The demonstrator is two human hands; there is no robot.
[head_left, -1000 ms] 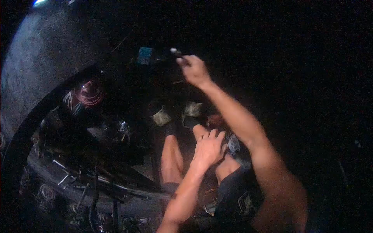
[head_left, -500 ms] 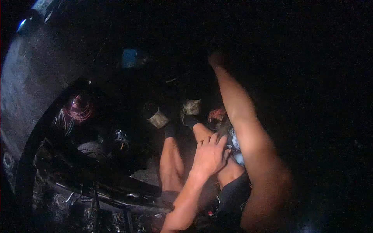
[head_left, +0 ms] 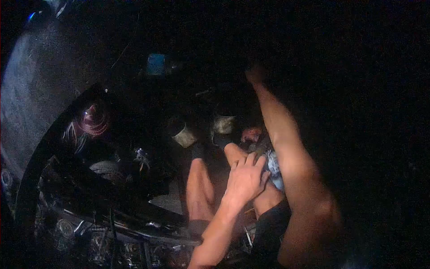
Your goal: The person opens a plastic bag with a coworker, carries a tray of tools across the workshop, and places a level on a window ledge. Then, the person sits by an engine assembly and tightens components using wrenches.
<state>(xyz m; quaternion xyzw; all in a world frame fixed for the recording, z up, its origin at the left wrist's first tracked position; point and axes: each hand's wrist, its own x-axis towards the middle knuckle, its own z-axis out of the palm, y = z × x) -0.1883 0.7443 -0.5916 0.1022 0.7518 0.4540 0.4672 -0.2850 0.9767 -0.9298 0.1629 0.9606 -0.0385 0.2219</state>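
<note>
My left hand (head_left: 245, 179) lies on my right leg (head_left: 268, 201) around the knee, fingers apart and bent slightly over it, with nothing seen in its grasp. My right arm reaches forward, and my right hand (head_left: 255, 74) fades into the dark. Its fingers, and anything they touch, cannot be made out. A crumpled pale blue and white cloth-like thing (head_left: 273, 168) sits between my left hand and my right forearm. Just beyond it is a reddish bundle (head_left: 251, 134), its kind unclear.
A coil of reddish cord (head_left: 94, 123) and thin pale wires (head_left: 74, 134) lie at left. A curved dark rim (head_left: 134, 228) runs along the lower left, with cluttered metal parts below. Farther off is a blue box-like object (head_left: 156, 64). My shoes (head_left: 184, 136) are ahead.
The whole view has shifted slightly. My left hand stays on the leg, and my right arm remains stretched forward, appearing a little farther right.
</note>
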